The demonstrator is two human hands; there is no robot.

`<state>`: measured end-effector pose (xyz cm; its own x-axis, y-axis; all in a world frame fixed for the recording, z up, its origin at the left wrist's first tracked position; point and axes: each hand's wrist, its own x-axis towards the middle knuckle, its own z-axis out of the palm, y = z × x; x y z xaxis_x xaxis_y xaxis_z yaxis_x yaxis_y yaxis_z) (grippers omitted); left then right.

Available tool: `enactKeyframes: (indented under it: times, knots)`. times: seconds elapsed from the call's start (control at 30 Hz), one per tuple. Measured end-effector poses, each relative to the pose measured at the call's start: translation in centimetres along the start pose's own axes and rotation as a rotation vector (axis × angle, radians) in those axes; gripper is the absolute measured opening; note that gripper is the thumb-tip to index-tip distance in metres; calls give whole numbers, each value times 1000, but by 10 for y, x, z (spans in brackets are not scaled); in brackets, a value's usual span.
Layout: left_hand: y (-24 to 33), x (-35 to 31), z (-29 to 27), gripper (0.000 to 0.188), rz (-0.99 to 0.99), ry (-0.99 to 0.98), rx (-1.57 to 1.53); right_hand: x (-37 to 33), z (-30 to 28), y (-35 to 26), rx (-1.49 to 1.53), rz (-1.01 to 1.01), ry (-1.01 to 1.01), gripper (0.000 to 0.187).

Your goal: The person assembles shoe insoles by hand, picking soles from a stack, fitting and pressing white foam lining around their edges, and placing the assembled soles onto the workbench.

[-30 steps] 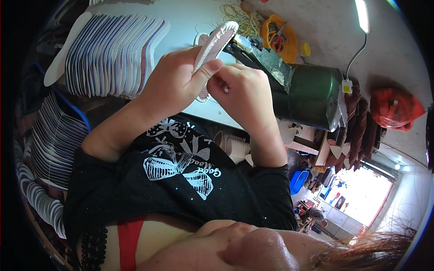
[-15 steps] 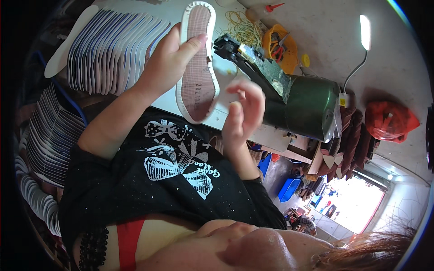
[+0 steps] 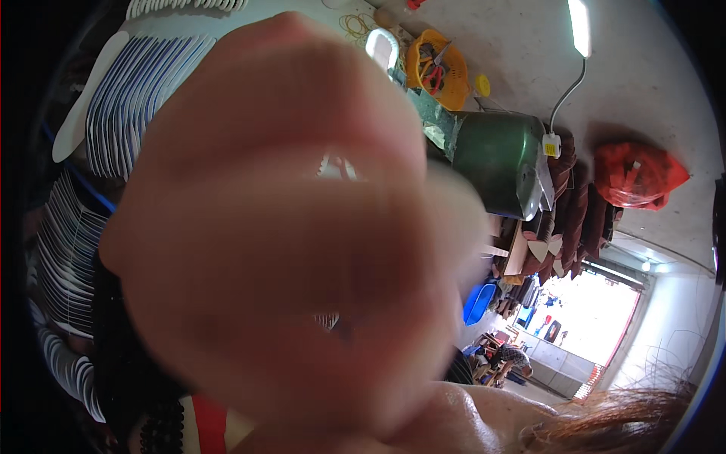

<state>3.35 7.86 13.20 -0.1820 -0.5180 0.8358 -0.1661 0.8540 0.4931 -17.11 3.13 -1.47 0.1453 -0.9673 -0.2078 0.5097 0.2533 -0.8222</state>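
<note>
Blurred skin of my hands (image 3: 272,250) fills the middle of the head view, very close to the camera. Which part belongs to my left hand and which to my right cannot be told, and the fingers are smeared by motion. Small gaps in the blur let bits of a white pattern on black cloth through. A white-rimmed rounded end (image 3: 383,49) shows just beyond the upper right of the blur; it may be the shoe piece with the white border, most of it hidden. Whether either hand grips it is not visible.
Stacked white insole-shaped pieces (image 3: 125,102) lie at the upper left, more below them (image 3: 68,257). A yellow basket (image 3: 446,83) holds tools. Right of centre are a green machine body (image 3: 499,159), a lit lamp (image 3: 580,30) and a red bag (image 3: 639,175). A bent-over person (image 3: 516,359) is far off.
Half a second ago my left hand held the shoe piece above the table and my right hand was raised beside it. Now blurred hands cover the middle, and the view has shifted slightly.
</note>
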Motion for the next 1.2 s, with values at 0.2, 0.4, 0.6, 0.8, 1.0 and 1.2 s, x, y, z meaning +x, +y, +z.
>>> enactKeyframes:
  times: [0.2, 0.4, 0.6, 0.8, 1.0, 1.2]
  knots:
    - [23, 27, 26, 30, -96, 29, -47, 45, 2, -6, 15, -43, 43, 34]
    - [34, 2, 11, 30, -268, 19, 29, 7, 58, 31, -502, -77, -189, 23]
    - [45, -47, -43, 30, -385, -11, 128, 30, 23, 69, -907, -41, -60, 26]
    - [73, -67, -57, 30, -535, -25, 164, 28, 15, 97, -1687, -896, -89, 67]
    - [32, -14, -22, 31, -595, -88, 191, 41, 29, 127, -753, 303, -330, 34]
    - [13, -29, -34, 29, -369, -210, 30, 40, 39, 113, -915, 204, -375, 31]
